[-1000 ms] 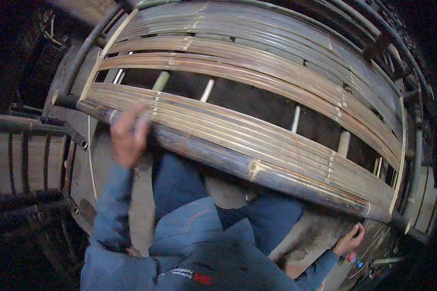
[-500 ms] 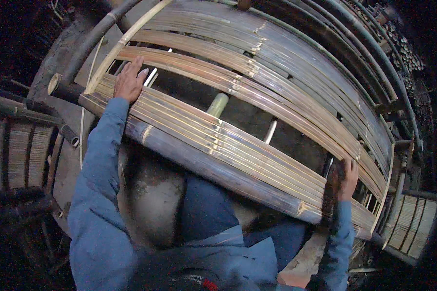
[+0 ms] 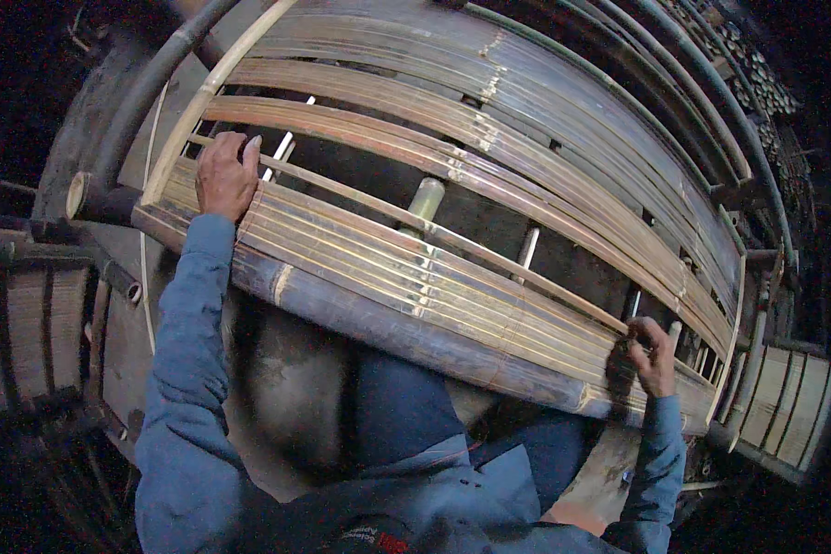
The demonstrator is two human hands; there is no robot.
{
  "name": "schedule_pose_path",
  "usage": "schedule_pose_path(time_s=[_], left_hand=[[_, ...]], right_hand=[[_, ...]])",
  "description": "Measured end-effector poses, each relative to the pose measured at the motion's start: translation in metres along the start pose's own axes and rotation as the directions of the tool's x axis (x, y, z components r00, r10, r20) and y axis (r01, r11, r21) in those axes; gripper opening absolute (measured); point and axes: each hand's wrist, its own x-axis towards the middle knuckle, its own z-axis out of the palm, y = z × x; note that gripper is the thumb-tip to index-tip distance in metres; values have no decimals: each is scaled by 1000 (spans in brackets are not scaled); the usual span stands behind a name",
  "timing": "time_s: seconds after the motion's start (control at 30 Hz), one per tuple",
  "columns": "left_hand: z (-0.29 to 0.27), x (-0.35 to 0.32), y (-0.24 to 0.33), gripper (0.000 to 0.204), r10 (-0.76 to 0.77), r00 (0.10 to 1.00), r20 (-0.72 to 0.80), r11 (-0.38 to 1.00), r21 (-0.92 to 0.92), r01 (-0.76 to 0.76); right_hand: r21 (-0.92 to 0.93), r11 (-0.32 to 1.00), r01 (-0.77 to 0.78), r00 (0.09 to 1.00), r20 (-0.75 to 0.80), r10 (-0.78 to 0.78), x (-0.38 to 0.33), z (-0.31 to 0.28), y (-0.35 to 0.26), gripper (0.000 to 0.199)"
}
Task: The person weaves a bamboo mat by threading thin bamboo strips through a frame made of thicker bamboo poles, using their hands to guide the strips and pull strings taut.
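A low bench or bed frame of split bamboo lies before me. My left hand (image 3: pixel 226 175) is closed around the left part of a thin bamboo slat (image 3: pixel 342 193), resting over the near slats (image 3: pixel 342 242). Toward the slat's other end, my right hand (image 3: pixel 653 355) has its fingers curled in a pinch; its grip is partly hidden. The slat stands slightly apart from the near slats, along the edge of a dark gap. A thick dark bamboo pole (image 3: pixel 369 312) forms the front edge. Across the gap lie the far slats (image 3: pixel 388 78).
Inside the gap show a green bamboo crosspiece (image 3: pixel 425 198) and pale thin rods (image 3: pixel 528 251). A curved bamboo strip (image 3: pixel 208 88) edges the left end. Slatted bamboo pieces stand at the left (image 3: pixel 46 323) and right (image 3: pixel 785 402). Cut bamboo ends (image 3: pixel 757 88) are stacked far right.
A thin slat now shows lifted away from the near slats. My left hand has shifted a little left and down and closed; my right hand has curled its fingers.
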Motion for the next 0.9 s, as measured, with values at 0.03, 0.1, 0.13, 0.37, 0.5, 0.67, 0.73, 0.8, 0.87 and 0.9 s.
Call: schedule_pose_path(time_s=[0.03,0.1,0.13,0.37,0.5,0.67,0.73,0.8,0.87,0.9], left_hand=[[-2,1,-7,31,-38,999,35,998,-51,40],[-3,3,-15,32,-107,988,109,979,-160,123],[6,4,-23,34,-103,993,50,972,-205,111],[4,16,-108,33,-51,997,49,995,-78,55],[7,13,-85,35,-20,982,189,996,-77,35],[13,10,-102,35,-32,981,194,987,-150,62],[18,12,-107,33,-10,981,196,971,-232,56],[35,19,-118,32,-21,975,220,962,-261,80],[49,27,-162,33,-84,961,262,969,-202,140],[87,36,-126,33,-41,961,274,957,-267,117]], right_hand=[[176,981,-78,997,-2,79,7,-1,-31,32],[182,980,-82,995,-49,92,22,15,-46,27],[57,998,-12,989,-145,21,25,29,-31,26],[-62,997,-34,940,-340,11,36,52,-16,27],[-109,969,-221,945,-268,186,19,9,22,22],[-238,970,-43,930,-365,-48,13,54,7,18],[-184,980,-78,907,-422,-7,14,63,-12,22],[-183,979,-86,884,-467,-10,7,60,-7,30],[-172,984,-43,880,-473,-44,13,60,-14,35],[-201,978,-61,860,-508,-51,10,62,-8,38]])
